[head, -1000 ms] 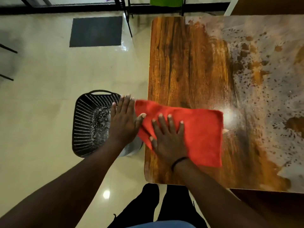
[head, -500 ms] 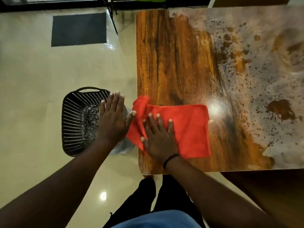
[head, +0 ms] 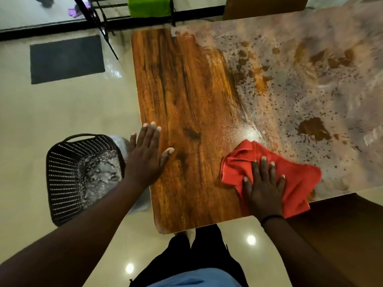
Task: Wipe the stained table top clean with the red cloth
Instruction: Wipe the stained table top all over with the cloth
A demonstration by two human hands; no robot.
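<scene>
The wooden table top (head: pixel 186 104) has bare brown grain on its left part, while a pale, speckled stain film (head: pixel 306 83) covers its right part. A crumpled red cloth (head: pixel 294 179) lies near the front edge, at the border of the stained area. My right hand (head: pixel 264 187) presses flat on the cloth with fingers spread. My left hand (head: pixel 148 156) rests flat and open at the table's left edge, holding nothing.
A black perforated basket (head: pixel 68 177) with pale residue inside stands on the tiled floor left of the table. A dark mat (head: pixel 66 59) lies further back. Black metal legs (head: pixel 99 23) and a green item (head: pixel 148 6) stand beyond the table. My legs are below.
My right hand has slid the red cloth rightward from the table's left edge to the stain border, bunching it up. My left hand moved from over the basket onto the table edge.
</scene>
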